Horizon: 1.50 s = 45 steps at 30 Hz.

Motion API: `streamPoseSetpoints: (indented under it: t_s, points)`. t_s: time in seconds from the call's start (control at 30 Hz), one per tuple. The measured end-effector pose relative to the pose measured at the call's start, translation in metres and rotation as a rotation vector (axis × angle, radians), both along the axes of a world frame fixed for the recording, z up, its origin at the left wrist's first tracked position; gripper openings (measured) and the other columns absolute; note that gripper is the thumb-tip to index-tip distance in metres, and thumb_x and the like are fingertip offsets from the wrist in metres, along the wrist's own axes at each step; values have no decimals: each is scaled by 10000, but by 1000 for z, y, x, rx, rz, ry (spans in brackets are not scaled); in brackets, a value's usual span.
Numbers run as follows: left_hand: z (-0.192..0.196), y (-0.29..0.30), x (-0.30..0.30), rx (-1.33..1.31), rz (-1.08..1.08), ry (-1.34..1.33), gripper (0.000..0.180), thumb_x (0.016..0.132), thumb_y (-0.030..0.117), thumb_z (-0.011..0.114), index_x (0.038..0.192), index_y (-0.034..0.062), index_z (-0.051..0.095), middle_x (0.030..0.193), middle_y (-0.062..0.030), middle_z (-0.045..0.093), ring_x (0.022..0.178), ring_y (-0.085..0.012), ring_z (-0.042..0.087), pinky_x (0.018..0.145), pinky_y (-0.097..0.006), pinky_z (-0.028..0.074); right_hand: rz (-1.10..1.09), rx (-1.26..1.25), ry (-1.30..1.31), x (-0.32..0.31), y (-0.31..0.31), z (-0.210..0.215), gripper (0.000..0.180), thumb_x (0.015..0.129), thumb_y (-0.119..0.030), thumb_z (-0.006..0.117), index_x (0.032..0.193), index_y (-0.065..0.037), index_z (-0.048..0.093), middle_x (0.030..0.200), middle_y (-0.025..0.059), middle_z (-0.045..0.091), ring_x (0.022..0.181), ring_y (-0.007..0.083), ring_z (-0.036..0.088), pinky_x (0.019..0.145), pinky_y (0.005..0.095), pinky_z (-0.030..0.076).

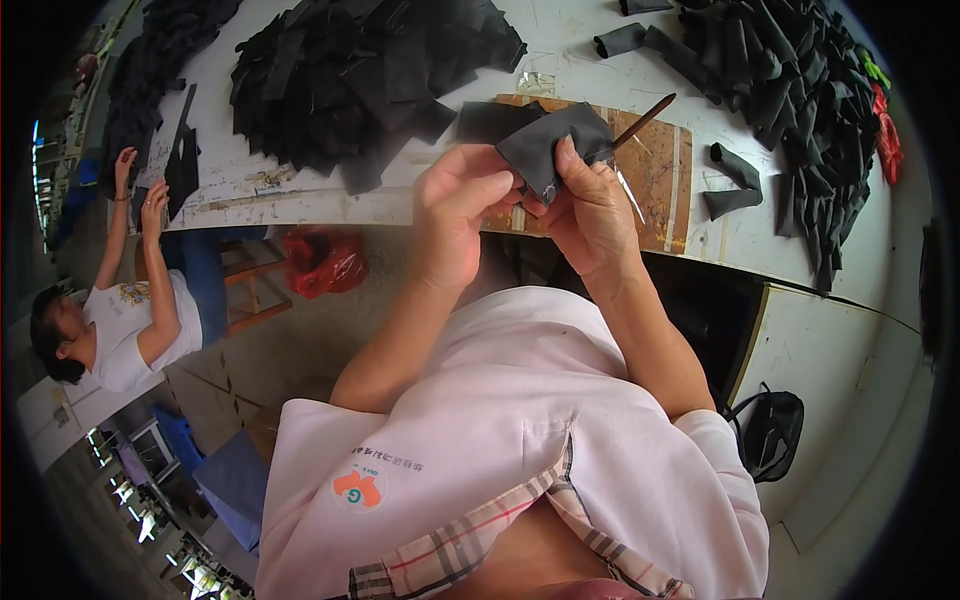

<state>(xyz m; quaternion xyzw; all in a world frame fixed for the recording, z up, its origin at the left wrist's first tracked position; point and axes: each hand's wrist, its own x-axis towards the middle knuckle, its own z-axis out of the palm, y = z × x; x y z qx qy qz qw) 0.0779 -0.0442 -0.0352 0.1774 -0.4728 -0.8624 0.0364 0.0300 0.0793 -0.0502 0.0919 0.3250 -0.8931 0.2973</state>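
Both my hands are raised over the table's near edge, with a small black fabric piece (540, 140) between them. My left hand (450, 210) pinches its lower left edge, thumb and fingers together. On the other side my right hand (595, 215) grips the same piece, thumb pressed on top. A few whitish specks show at the cloth's lower tip. From behind my right hand sticks out a thin brown pointed stick (645, 121); whether that hand holds it is hidden. Another black fabric piece (490, 120) lies just beyond my left fingers.
A worn brown board (665, 190) lies under my hands on the white table (270, 205). Large heaps of flat black pieces (350, 70) and folded black pieces (790, 90) stand left and right. At far left a co-worker (150, 320) handles black cloth. A red bag (325, 262) sits below.
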Motion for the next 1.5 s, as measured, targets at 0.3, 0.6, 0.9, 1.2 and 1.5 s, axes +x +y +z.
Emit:
streamPoseSetpoints:
  t_s: [0.3, 0.6, 0.9, 1.2, 1.5]
  points:
    - [4, 3, -2, 11, -60, -27, 161, 739, 86, 563, 868, -10, 558, 766, -74, 594, 680, -123, 540, 671, -237, 423, 26, -39, 35, -2, 1, -5, 241, 852, -251, 542, 884, -13, 542, 740, 65, 588, 604, 133, 549, 514, 238, 421]
    - [3, 9, -11, -136, -11, -30, 110, 775, -1, 519, 870, -16, 572, 755, -39, 597, 618, -70, 540, 564, -186, 435, 26, 101, 30, -1, 1, 0, 180, 837, -213, 569, 774, -45, 573, 647, 17, 567, 513, 74, 503, 451, 194, 393]
    - [0, 21, -17, -846, 26, 106, 56, 715, -30, 582, 750, -23, 540, 630, 9, 543, 553, -33, 465, 503, -181, 385, -59, 1023, 1105, 8, 30, 23, 404, 687, -302, 687, 928, -24, 519, 816, 102, 513, 704, 278, 562, 571, 336, 467]
    - [0, 33, -22, -770, -88, 64, 84, 681, -43, 583, 761, -22, 571, 665, -29, 610, 595, -54, 538, 527, -212, 441, -159, 1152, 1096, 5, 35, 14, 217, 702, -176, 665, 854, -45, 582, 753, 88, 519, 640, 252, 557, 530, 339, 452]
    - [-17, 44, -25, -720, 37, 68, 63, 729, -41, 570, 790, -24, 574, 681, -42, 599, 583, -84, 560, 505, -193, 425, -34, 1511, 1296, -3, 34, -6, 78, 669, -45, 566, 723, -12, 521, 727, 125, 485, 712, 268, 545, 569, 345, 462]
